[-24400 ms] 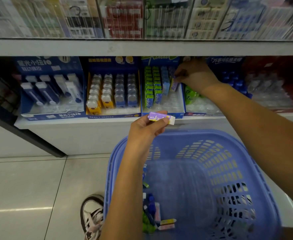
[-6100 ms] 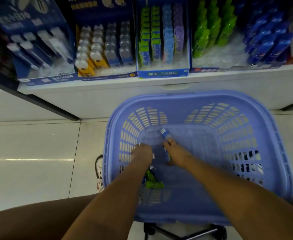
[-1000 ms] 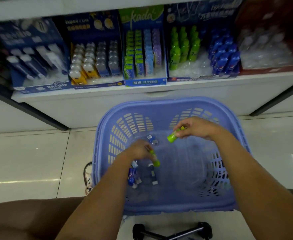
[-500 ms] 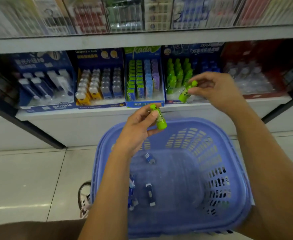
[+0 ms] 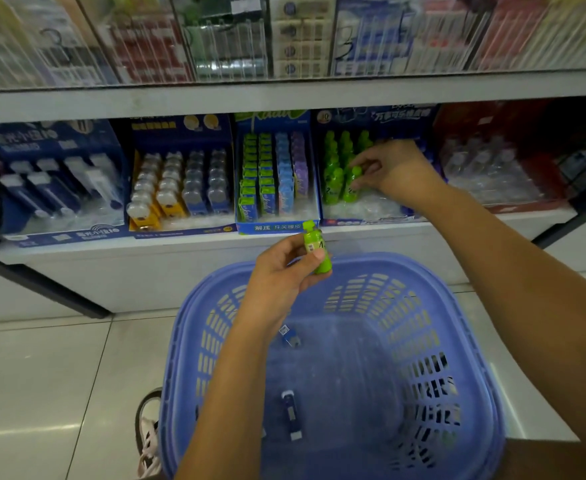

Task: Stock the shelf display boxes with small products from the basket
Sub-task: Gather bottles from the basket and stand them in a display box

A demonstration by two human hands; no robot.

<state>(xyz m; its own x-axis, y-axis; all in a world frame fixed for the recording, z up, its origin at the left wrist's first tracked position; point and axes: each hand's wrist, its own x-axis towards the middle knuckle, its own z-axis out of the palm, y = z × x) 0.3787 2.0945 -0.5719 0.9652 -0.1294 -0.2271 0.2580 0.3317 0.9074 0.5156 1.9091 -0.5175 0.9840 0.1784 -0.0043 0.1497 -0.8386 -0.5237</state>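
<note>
Left grip (image 5: pixel 277 275) is wrapped round a green bottle (image 5: pixel 316 249), just above the blue basket (image 5: pixel 471 341) (blue items (image 5: pixel 290 414) lie below it). Right grip (image 5: pixel 395 168) pinches a second green bottle (image 5: pixel 352 187) in the display box (image 5: pixel 364 214) up on the shelf (image 5: pixel 76 251). Tiled floor (image 5: pixel 42 375) underneath.

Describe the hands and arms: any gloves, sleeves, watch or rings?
Left hand and right hand are bare: no gloves, no watch or bracelet at either wrist. No sleeve shows anywhere up to the frame edge. Rings are too small to tell.

Green bottle (image 5: pixel 315 249); lilac basket (image 5: pixel 381 263) (slotted).
</note>
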